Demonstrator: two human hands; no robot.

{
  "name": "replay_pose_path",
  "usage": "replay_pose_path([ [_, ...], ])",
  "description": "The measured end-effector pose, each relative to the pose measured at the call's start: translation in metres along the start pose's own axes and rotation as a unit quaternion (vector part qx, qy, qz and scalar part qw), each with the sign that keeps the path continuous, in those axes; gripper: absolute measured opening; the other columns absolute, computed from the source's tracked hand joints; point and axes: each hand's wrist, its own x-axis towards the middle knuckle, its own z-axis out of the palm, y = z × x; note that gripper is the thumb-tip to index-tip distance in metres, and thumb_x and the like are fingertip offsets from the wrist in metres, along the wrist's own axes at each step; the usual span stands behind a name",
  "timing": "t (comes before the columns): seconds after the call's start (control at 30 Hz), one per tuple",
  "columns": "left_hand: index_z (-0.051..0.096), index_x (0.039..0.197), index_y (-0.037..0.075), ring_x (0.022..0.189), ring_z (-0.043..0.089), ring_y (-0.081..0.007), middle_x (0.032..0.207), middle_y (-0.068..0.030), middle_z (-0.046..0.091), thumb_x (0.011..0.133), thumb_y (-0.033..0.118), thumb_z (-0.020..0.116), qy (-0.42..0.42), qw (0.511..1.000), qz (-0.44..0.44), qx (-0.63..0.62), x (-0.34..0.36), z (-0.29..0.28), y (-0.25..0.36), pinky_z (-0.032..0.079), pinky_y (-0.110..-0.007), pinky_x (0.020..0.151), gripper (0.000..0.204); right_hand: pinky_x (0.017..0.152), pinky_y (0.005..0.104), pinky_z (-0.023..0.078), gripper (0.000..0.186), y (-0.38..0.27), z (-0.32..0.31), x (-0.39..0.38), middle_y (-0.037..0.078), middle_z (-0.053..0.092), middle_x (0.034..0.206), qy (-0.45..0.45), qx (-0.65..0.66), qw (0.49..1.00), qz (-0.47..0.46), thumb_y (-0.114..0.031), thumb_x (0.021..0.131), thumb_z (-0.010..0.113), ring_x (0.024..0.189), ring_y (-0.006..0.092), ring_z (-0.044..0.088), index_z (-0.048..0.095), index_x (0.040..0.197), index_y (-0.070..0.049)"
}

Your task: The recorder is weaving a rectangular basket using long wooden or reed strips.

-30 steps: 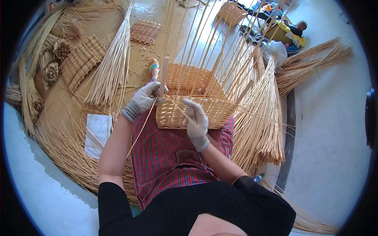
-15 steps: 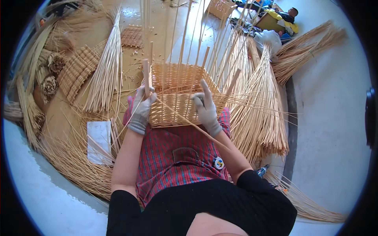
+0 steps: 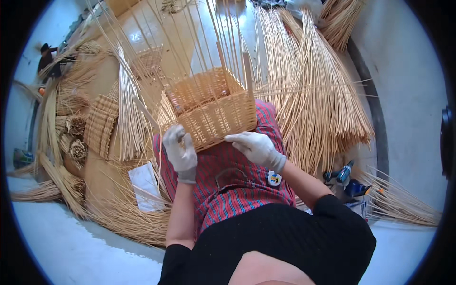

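A half-woven square wicker basket (image 3: 218, 116) rests tilted on my red striped apron (image 3: 232, 190), with long thin stakes (image 3: 199, 38) rising from it and short thick wooden sticks (image 3: 247, 69) at its corners. My gloved left hand (image 3: 179, 152) is at the basket’s lower left corner, fingers loosely bent and apart, with nothing visible held in them. My gloved right hand (image 3: 254, 148) lies at the lower front edge, fingers stretched out with their tips on or beside the weave.
Reed bundles (image 3: 323, 114) lie at right and pale bundles (image 3: 128, 109) at left, beside woven mats (image 3: 100, 126) and a white sheet (image 3: 145, 187). Tools (image 3: 344, 173) sit low at right. A dark-clothed person (image 3: 47, 61) is at the far left; walls curve along both sides.
The view has turned. Both hands have moved to the basket’s lower edge, my left leaving the wooden stick and weaver it held. The basket now sits more askew, its right side higher.
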Motion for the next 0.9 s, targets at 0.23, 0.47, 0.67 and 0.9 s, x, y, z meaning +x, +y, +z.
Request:
replay_pose_path([
  [0.23,0.042,0.151,0.013,0.085,0.067,-0.0186,0.122,-0.0117,0.067,0.088,-0.003,0.073,-0.017,0.998,-0.027,0.051,0.023,0.027,-0.026,0.055,-0.034,0.077,0.073,0.076,0.0397,0.055,0.028,0.004,0.006,-0.112,0.01,0.071,0.093,0.028,0.024,0.996,0.078,-0.017,0.091,0.072,0.086,0.029,0.07,0.071,0.118,-0.015],
  [0.47,0.045,0.149,0.01,0.082,0.064,-0.0194,0.13,-0.0134,0.058,0.089,-0.005,0.069,-0.012,0.999,-0.01,0.035,0.023,0.048,0.017,0.056,-0.032,0.078,0.066,0.095,0.0422,0.046,0.032,0.008,0.007,-0.146,0.005,0.07,0.109,0.047,-0.013,0.994,0.1,-0.025,0.082,0.082,0.107,0.0267,0.064,0.072,0.111,-0.014],
  [0.67,0.049,0.143,0.009,0.109,0.068,-0.0332,0.133,-0.0167,0.058,0.086,0.02,0.079,-0.154,0.987,0.032,-0.026,0.044,0.143,0.095,0.057,-0.046,0.081,0.066,0.094,0.0429,0.048,0.03,0.007,-0.008,-0.135,0.007,0.071,0.106,-0.008,0.025,0.995,0.096,-0.029,0.085,0.078,0.105,0.0284,0.065,0.072,0.108,-0.011],
  [0.9,0.056,0.131,0.009,0.106,0.069,-0.0356,0.115,-0.0192,0.07,0.074,0.037,0.088,-0.283,0.955,-0.083,0.036,0.083,0.131,0.087,0.054,-0.044,0.089,0.072,0.085,0.0294,0.055,0.013,0.029,-0.02,-0.137,0.009,0.072,0.102,0.205,0.135,0.94,0.238,-0.005,0.098,0.067,0.094,0.0168,0.07,0.073,0.109,-0.004],
])
